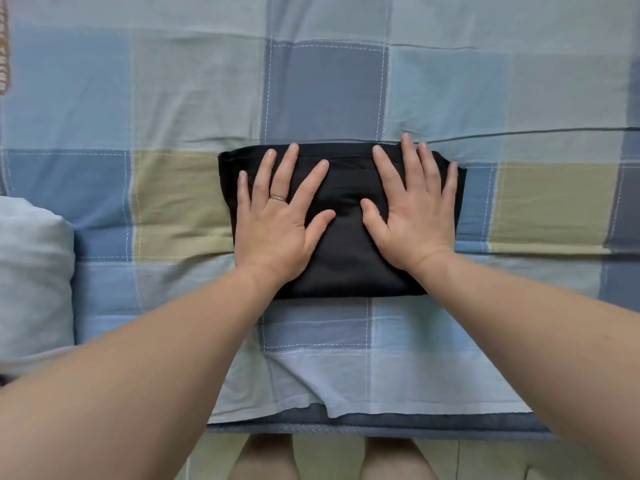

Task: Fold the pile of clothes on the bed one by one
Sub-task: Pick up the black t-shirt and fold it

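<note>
Pressing down flat on a folded black garment [346, 244], both hands lie palm-down with fingers straight and spread, neither one curled round the cloth. The left hand [277, 220] covers the left part of the garment and has a ring [278, 198] on one finger. The right hand [417, 216] covers the right part, its fingertips reaching the far edge of the fold. The two hands are apart, thumbs pointing toward each other, with a strip of black cloth showing between them. The garment is a compact rectangle lying in the middle of the bed [346, 427], on a lightly creased checked cover [180, 202] of blue, grey and olive squares. At the near left, a pale blue pillow-like bundle [31, 271] rests on the bed, well apart from the garment. Below the near edge of the bed the person's bare legs [263, 459] show under the cover's hem
</note>
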The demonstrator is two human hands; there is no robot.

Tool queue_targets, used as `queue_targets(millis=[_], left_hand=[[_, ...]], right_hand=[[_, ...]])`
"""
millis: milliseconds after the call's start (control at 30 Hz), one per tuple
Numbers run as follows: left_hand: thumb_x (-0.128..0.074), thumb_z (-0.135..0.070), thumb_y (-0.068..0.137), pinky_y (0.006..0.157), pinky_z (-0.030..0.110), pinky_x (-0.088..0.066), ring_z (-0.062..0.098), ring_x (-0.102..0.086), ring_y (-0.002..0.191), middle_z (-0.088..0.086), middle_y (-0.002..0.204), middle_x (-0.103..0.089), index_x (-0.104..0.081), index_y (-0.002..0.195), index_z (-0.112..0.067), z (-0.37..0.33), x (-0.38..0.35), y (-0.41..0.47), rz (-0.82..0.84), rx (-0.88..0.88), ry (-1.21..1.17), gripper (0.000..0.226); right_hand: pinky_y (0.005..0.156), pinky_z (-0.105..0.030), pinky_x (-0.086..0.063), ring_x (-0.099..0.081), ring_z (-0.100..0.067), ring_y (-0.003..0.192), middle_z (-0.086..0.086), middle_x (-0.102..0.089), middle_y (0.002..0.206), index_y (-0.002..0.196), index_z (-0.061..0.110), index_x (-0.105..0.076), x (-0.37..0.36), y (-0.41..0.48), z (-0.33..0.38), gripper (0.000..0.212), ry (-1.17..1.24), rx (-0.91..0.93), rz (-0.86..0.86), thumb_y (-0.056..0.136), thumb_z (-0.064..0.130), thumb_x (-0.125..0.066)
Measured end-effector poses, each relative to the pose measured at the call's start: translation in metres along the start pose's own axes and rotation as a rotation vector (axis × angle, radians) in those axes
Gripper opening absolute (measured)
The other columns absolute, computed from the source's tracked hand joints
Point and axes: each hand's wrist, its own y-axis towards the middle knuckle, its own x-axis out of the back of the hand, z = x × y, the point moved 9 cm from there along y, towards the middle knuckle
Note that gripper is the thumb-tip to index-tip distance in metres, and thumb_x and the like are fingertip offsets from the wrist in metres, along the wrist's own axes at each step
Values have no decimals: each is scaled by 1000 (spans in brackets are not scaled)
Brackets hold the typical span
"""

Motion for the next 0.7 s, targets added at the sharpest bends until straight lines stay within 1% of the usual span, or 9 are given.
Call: queue_targets(millis=[100,200,300,367,433,500,567,633,700], left_hand=[[-37,-68,94,123,55,-10,29,-7,155,3,169,-9,-18,159,-35,4,13,-4,-17,91,-52,75],[-49,-74,86,121,51,-16,30,-14,153,5,168,-8,-14,160,-26,25,29,-21,-59,430,-196,95],[-65,-73,77,118,49,-20,30,-19,150,1,168,-9,-9,160,-26,44,35,-42,-40,700,-342,111],[-74,-69,71,117,46,-25,29,-27,146,3,163,-21,-15,158,-23,55,36,-52,-68,812,-436,115],[-80,-63,70,112,43,-37,27,-44,136,2,148,-43,-31,150,-18,60,32,-58,-71,890,-614,105],[-82,-59,71,103,39,-45,24,-57,121,-7,124,-58,-46,131,-18,58,22,-61,2,950,-774,81],[-83,-56,72,98,39,-49,21,-62,109,-10,112,-64,-54,116,-20,56,17,-59,85,957,-891,64],[-85,-48,74,91,36,-54,17,-67,102,-10,106,-70,-63,109,-24,53,18,-57,171,946,-1066,48],[-85,-39,79,80,31,-55,16,-70,95,-7,103,-74,-69,107,-24,45,33,-60,273,935,-1201,36]], right_hand=[[124,-56,-1,1,-27,155,-10,1,169,159,36,-13,6,-3,-12,78,81,-99,48,90,68,-31],[125,-49,-1,5,-26,155,-8,8,169,160,35,-7,14,-17,-39,92,241,-356,91,86,78,-40],[122,-44,-14,-13,-24,152,-3,-12,167,159,30,-14,22,-34,-55,106,369,-510,66,77,77,-62],[120,-43,-27,-33,-24,143,-4,-34,155,153,22,-28,22,-46,-69,109,543,-631,8,67,74,-72],[109,-42,-43,-53,-22,126,-1,-55,134,137,17,-46,12,-60,-80,95,748,-763,28,63,68,-78],[96,-40,-52,-64,-19,108,4,-67,115,121,17,-61,1,-67,-81,66,877,-797,126,71,54,-83],[81,-31,-56,-69,-15,99,5,-73,109,116,19,-68,-4,-69,-75,46,1044,-782,207,77,39,-84],[69,-26,-56,-71,-15,93,2,-75,108,114,18,-70,-1,-69,-68,38,1168,-786,279,80,28,-84],[73,-31,-57,-72,-21,95,-1,-75,108,114,19,-70,15,-74,-62,37,1208,-793,338,80,25,-83]])
